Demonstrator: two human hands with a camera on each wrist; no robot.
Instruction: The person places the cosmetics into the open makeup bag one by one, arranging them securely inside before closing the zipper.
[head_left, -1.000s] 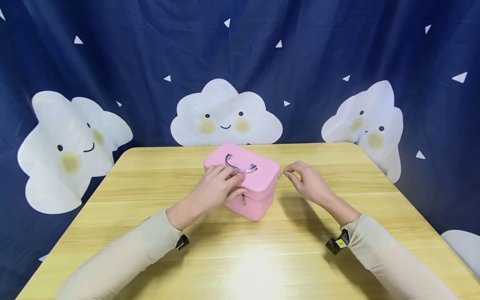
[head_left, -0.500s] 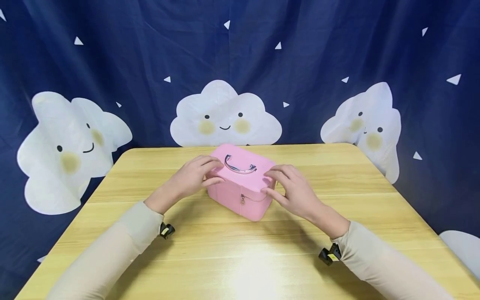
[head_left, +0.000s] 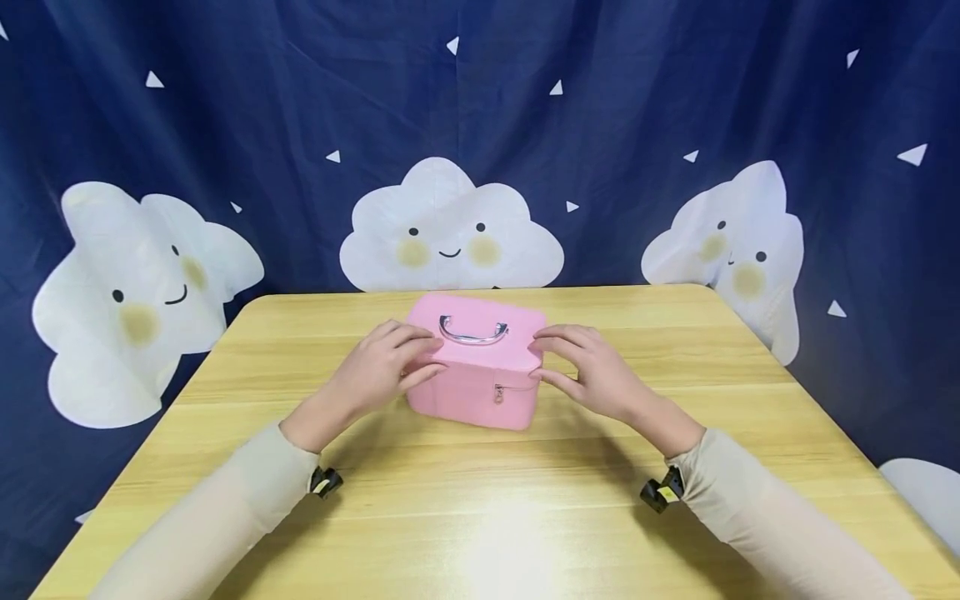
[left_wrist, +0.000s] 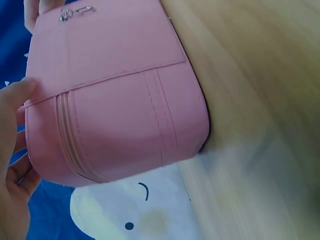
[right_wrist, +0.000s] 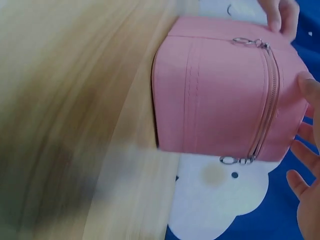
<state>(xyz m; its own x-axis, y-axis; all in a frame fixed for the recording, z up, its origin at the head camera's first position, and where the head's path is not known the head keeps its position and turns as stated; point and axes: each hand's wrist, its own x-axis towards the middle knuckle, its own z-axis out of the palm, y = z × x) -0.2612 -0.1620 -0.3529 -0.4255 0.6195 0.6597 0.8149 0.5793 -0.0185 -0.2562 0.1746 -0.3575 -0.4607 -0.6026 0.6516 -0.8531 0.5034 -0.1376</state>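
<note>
A pink vanity case (head_left: pixel 465 396) with a silver carry handle (head_left: pixel 474 337) stands on the table, its lid down. My left hand (head_left: pixel 375 367) holds the lid's left end, thumb at the front edge and fingers over the top. At the right end my right hand (head_left: pixel 600 375) grips the lid likewise, thumb in front. One zipper pull (head_left: pixel 498 394) hangs on the front near the right corner. The right wrist view shows the zipper (right_wrist: pixel 270 100) closed along that side, with a second pull (right_wrist: pixel 235 160) at the back corner. In the left wrist view the zipper (left_wrist: pixel 70 135) runs along the left side.
The light wooden table (head_left: pixel 420 517) extends around the case. Behind it hangs a dark blue curtain (head_left: pixel 300 100) printed with white smiling clouds (head_left: pixel 450 225) and small triangles.
My right hand has let go of the zipper pull and moved onto the lid's right end. The left hand shifted to the left end. The case has turned, its front facing me more squarely.
</note>
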